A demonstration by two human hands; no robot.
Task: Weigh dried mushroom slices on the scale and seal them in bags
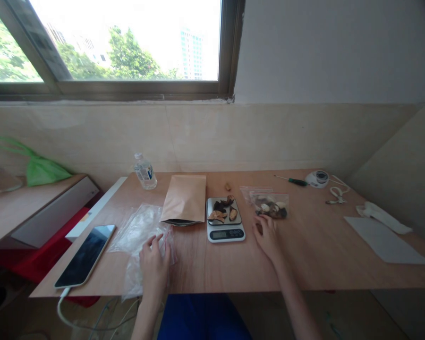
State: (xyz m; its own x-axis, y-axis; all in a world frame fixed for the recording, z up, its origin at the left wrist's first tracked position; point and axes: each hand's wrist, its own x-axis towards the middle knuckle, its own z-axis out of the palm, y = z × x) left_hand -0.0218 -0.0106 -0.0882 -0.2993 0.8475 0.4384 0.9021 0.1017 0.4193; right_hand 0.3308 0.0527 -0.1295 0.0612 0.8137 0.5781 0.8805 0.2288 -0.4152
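My left hand (155, 257) rests over clear plastic bags (136, 231) at the table's front left, its fingers apart. Just right of a kitchen scale (226, 234), my right hand (268, 237) lies on the table with fingers loosely bent and thumb apart; a small dark patch between thumb and fingers cannot be made out. Its fingertips are close to a zip bag (272, 205) of dark and pale dried pieces; whether they touch it is unclear. Several dried brown pieces (217, 216) sit on the scale's plate. A kraft paper pouch (185, 198) lies left of the scale, its mouth towards me.
A phone (87, 257) on a cable lies at left. A water bottle (145, 172) stands behind the plastic bags. One dried piece (227, 186) lies behind the scale. Towards the right are a screwdriver (297, 182), a white camera (318, 179) with its cable, and a white sheet (386, 241).
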